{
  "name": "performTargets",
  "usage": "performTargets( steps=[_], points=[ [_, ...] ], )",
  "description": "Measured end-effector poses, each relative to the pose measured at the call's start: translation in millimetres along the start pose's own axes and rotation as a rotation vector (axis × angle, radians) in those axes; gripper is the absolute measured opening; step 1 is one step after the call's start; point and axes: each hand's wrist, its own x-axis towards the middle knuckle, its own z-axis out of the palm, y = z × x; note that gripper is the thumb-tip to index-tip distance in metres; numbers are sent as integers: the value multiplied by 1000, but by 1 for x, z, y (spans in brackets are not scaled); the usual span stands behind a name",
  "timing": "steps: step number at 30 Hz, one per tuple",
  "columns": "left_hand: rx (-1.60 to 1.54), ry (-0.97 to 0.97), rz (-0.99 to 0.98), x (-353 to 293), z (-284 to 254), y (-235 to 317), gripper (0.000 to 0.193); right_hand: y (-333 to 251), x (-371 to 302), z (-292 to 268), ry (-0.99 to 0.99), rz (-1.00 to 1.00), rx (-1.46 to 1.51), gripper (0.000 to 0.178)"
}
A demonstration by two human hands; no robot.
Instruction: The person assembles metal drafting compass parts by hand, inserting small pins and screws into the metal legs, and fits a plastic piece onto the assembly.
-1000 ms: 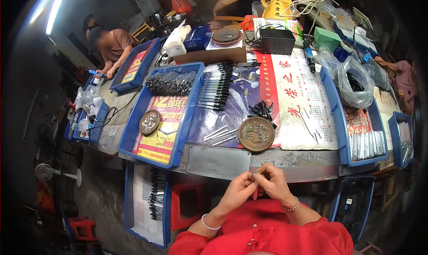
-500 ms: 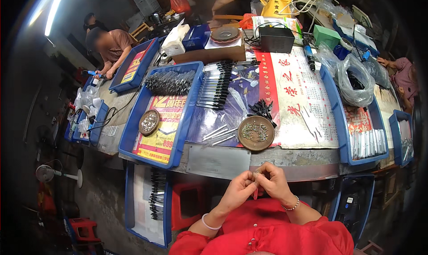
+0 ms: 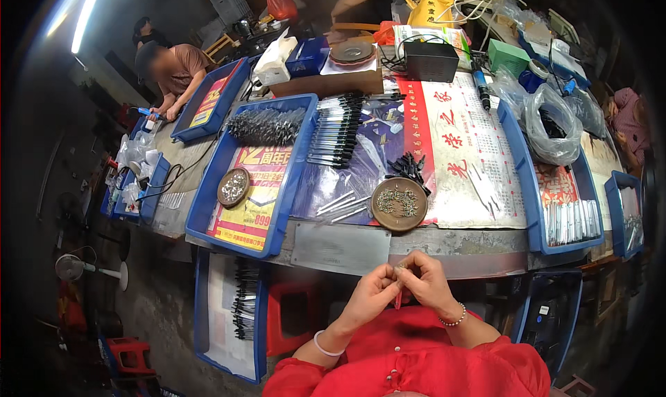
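My left hand (image 3: 377,291) and my right hand (image 3: 424,280) meet in front of my chest, just off the table's near edge. Thumbs and fingertips of both are pinched together around something too small to make out. Beyond them on the table stands a round brown dish (image 3: 399,220) of tiny metal parts. Black pen parts (image 3: 408,168) lie in a pile behind that dish. To its left are a few loose slim white tubes (image 3: 338,204). A row of black-and-clear pens (image 3: 335,133) rests farther back along a blue tray.
The blue tray (image 3: 279,241) at left holds a small dish (image 3: 234,187) and a heap of dark parts (image 3: 267,128). Another blue tray (image 3: 538,246) at right contains silvery tubes and a plastic bag (image 3: 553,130). A metal plate (image 3: 340,248) lies along the near edge. A person (image 3: 177,74) works at far left.
Both hands stay almost in place, still pinched together at the fingertips. The view has shifted very slightly; the things on the table lie as before.
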Motion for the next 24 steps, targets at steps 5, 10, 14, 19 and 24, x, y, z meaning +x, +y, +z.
performTargets(
  steps=[5, 10, 14, 19, 24],
  points=[
    [24, 13, -9, -3, 6, 9, 9, 4, -2, 0, 5, -26, 7, 13],
    [23, 15, 26, -5, 5, 4, 11, 2, -4, 0, -12, -9, 10, 13],
    [28, 22, 27, -6, 4, 2, 11, 2, -6, -1, -38, 29, 30, 11],
    [46, 19, 11, -6, 4, 2, 8, 0, -6, 2, -1, 31, 32, 13],
    [37, -2, 18, -6, -1, -1, 11, -1, -5, 3, -1, 15, 39, 13]
  ],
)
